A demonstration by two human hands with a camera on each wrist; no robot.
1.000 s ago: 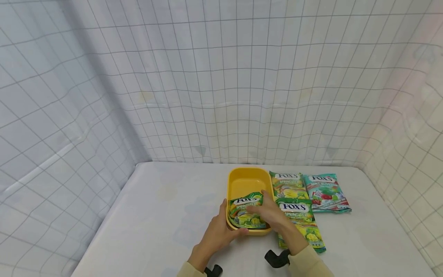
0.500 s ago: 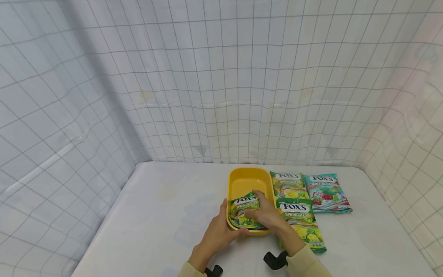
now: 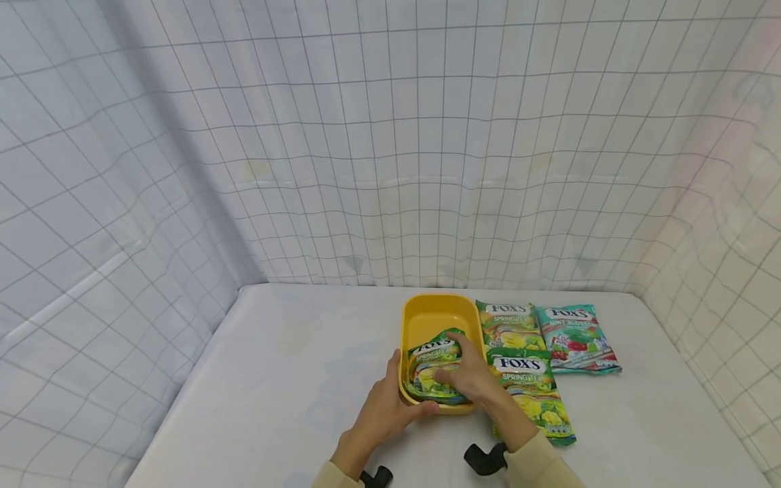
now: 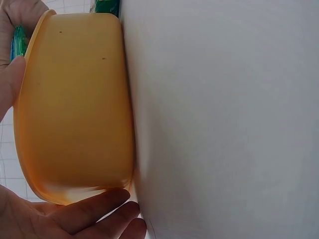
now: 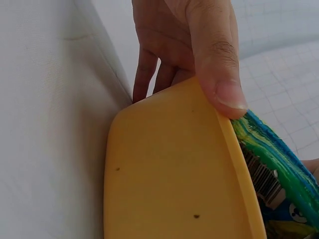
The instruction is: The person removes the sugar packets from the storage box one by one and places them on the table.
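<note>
A yellow plastic tub (image 3: 430, 322) sits on the white table. My left hand (image 3: 379, 410) holds its near left corner, thumb at the near rim and fingers along the left wall; the left wrist view shows the tub's wall (image 4: 75, 99) between thumb and fingers. Inside the near half lies a green Fox's Spring Tea candy bag (image 3: 424, 369), its far end slightly raised. My right hand (image 3: 476, 376) grips that bag from the right, thumb across its front and a finger at its top edge; the other fingers are hidden. In the right wrist view the bag (image 5: 284, 174) leans above the rim.
Right of the tub lie two more Spring Tea bags, a far one (image 3: 511, 329) and a near one (image 3: 537, 400) partly under my right forearm. A turquoise Mint Blossom bag (image 3: 576, 342) lies farther right. Gridded white curtains (image 3: 427, 169) enclose the table.
My right hand has shifted left from the bag's right edge further over it. The bag's far end has risen a little. My left hand and the tub have stayed in place.
</note>
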